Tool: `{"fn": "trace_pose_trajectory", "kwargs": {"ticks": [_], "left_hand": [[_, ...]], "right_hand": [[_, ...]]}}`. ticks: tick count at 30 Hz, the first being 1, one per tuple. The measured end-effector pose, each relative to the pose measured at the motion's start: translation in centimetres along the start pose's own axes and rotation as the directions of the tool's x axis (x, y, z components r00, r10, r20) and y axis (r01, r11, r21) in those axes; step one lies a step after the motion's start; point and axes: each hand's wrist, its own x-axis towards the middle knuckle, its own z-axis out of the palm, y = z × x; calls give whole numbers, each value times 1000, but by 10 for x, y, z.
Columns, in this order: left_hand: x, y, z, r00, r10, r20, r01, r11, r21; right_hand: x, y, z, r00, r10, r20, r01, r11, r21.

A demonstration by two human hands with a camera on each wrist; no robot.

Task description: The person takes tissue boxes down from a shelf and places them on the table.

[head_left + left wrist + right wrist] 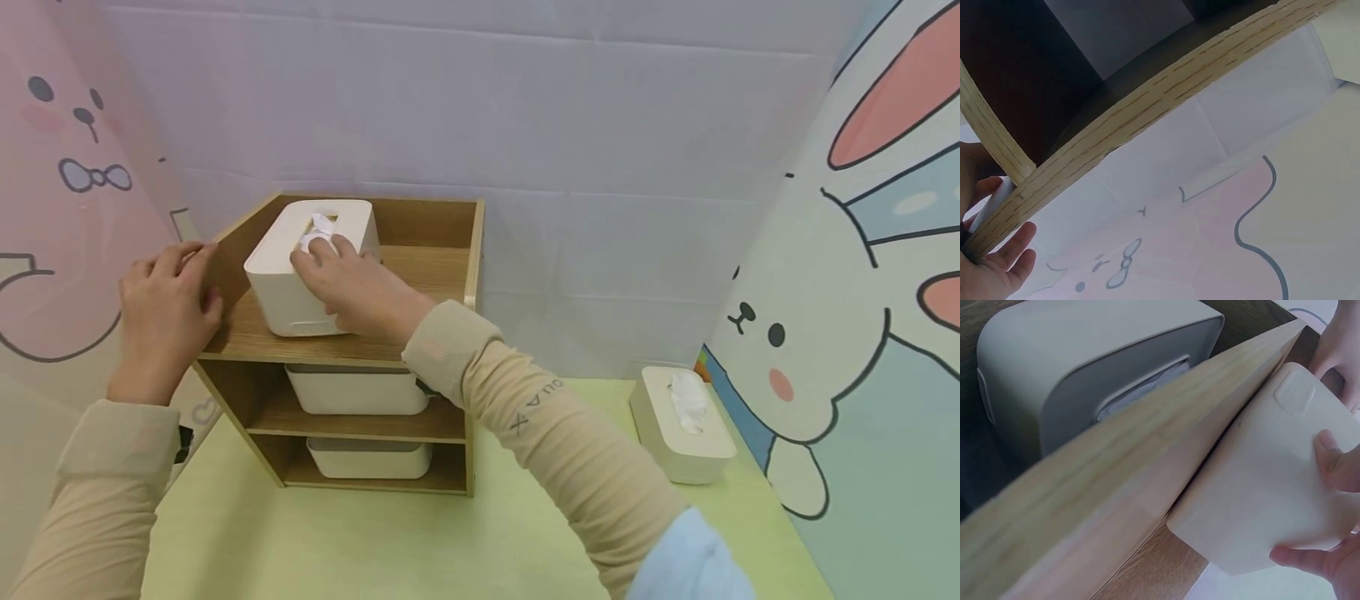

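Holding tissue box [283, 292] with right hand [356, 279], gripping wooden shelf [427, 267] with left hand [165, 304], possibly risking a front-edge drop through a loosened grip

Bx [294, 298] in shelf top [426, 265], 2nd bx [675, 456] R

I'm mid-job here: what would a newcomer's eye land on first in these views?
Probably the white tissue box on the left of the wooden shelf unit's top level, held by the right grip while the left grip holds the left side panel. Next, likely the big cartoon rabbit on the right-hand wall, and the second tissue box on the green tabletop at right.
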Motion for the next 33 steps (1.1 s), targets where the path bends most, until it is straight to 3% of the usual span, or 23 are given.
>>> {"fn": "trace_pose_trajectory", "kwargs": {"ticks": [11, 23, 33], "left_hand": [[0, 0, 0, 1000, 7, -16, -6, 1000, 4], [-1, -1, 3, 1000, 2, -28, -2, 1000, -5], [0, -1, 3, 1000, -3, -28, 3, 1000, 3]], "right_hand": [[-4, 8, -6, 1000, -12, -23, 12, 1000, 15], [-18, 23, -31, 997, 38, -71, -41, 998, -48], [-35, 45, -45, 990, 62, -126, -63, 998, -3]]}}
